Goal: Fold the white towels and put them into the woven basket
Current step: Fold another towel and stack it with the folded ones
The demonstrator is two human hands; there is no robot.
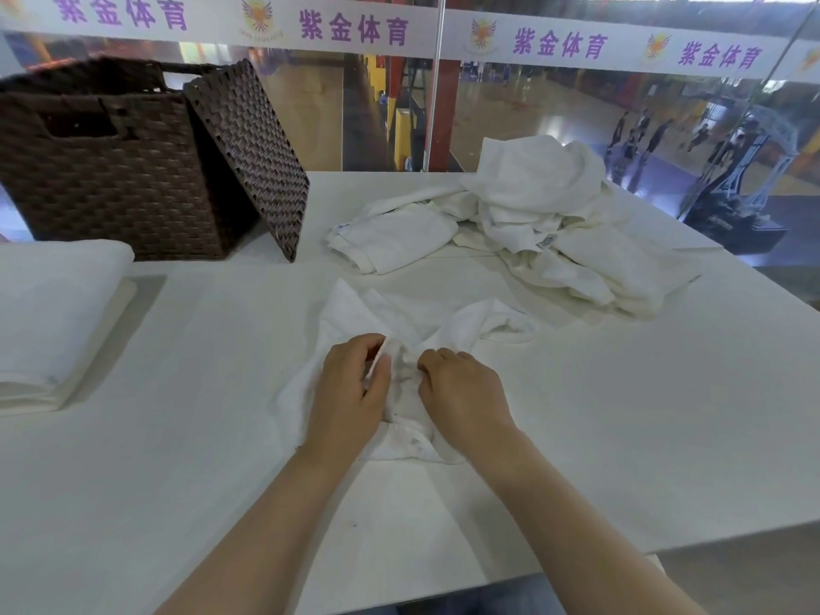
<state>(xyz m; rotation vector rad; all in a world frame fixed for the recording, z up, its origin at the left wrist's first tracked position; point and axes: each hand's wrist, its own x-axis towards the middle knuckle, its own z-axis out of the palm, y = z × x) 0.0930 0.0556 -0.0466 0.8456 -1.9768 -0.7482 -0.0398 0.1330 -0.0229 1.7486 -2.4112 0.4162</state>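
A crumpled white towel (pixel 399 321) lies in the middle of the white table (pixel 621 437), straight in front of me. My left hand (pixel 350 392) pinches a bunched fold of it between thumb and fingers. My right hand (pixel 461 397) grips the same towel right beside it, fingers curled into the cloth. The dark brown woven basket (pixel 111 179) stands at the far left, with its lid (pixel 253 157) leaning against its right side. A heap of unfolded white towels (pixel 541 215) lies at the far right.
A stack of folded white towels (pixel 49 317) sits at the left edge of the table. Behind the table runs a glass wall (pixel 532 104) with a banner; a sports hall with people shows through it. The table's near edge is at the lower right.
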